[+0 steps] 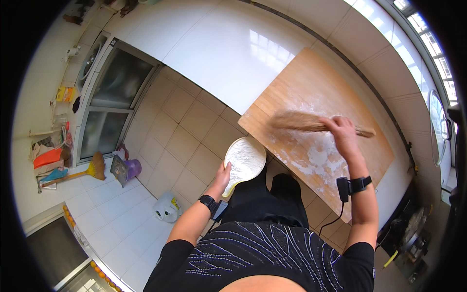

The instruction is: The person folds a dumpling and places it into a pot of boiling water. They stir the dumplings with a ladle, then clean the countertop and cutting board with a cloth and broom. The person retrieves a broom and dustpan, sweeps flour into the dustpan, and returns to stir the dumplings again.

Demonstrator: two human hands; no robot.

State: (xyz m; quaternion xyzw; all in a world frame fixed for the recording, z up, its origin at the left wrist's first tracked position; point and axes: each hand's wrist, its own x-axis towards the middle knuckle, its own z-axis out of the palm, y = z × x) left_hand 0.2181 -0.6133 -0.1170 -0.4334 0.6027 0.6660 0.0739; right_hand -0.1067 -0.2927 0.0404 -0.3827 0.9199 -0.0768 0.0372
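My left hand (222,178) grips a pale scoop-shaped bowl (263,160) by its side, just off the counter's front edge. White flour (244,158) fills much of it. In my right hand (341,135) is a short straw whisk broom (303,121), its bristles blurred and pointing left. The broom is over a wooden board (306,78), low against its surface; whether the bristles touch cannot be made out. Loose white flour (321,155) is scattered in patches across the board, thickest below the broom.
The board lies on a white countertop (211,47) against a tiled wall. A glass lid (439,127) stands at the right, above a dark stove (412,233). On the floor behind are a plastic bag (166,207), a purple dustpan (133,168) and a yellow broom (96,167).
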